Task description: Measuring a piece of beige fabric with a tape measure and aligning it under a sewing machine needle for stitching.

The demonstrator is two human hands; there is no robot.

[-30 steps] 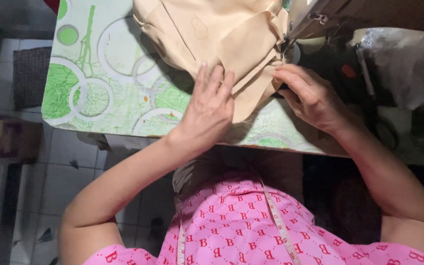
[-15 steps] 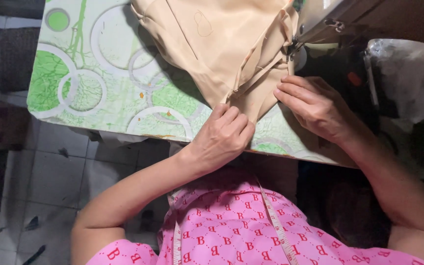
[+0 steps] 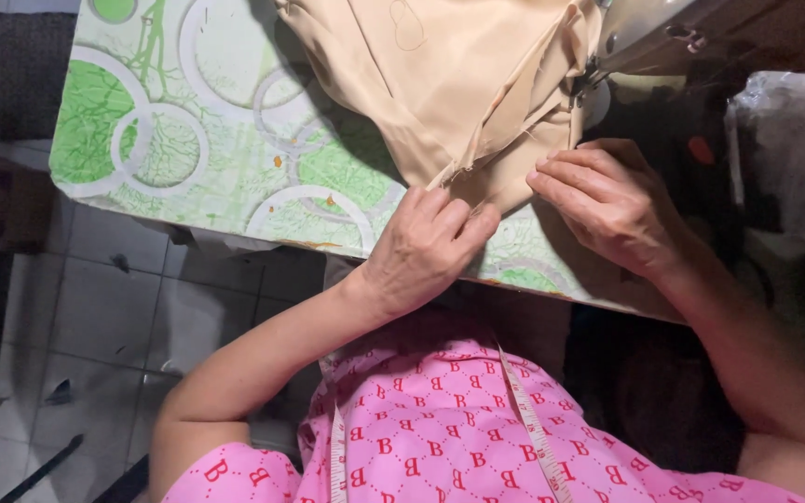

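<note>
The tan cloth lies at the top middle of the frame, spread on a table with a green and white circle cover, and its lower edge hangs toward the two hands. The left hand, in the middle of the frame, has its fingers curled together and pinches the bottom edge of the cloth. The right hand, just to the right, lies flat with fingers close together, fingertips touching the cloth beside the grey sewing machine in the upper right.

The beige fabric looks smooth, thin cloth with a soft sheen and a frayed edge. The table cover seems glossy plastic sheeting. The sewing machine shows dull metal; the floor tiles look matt.
</note>
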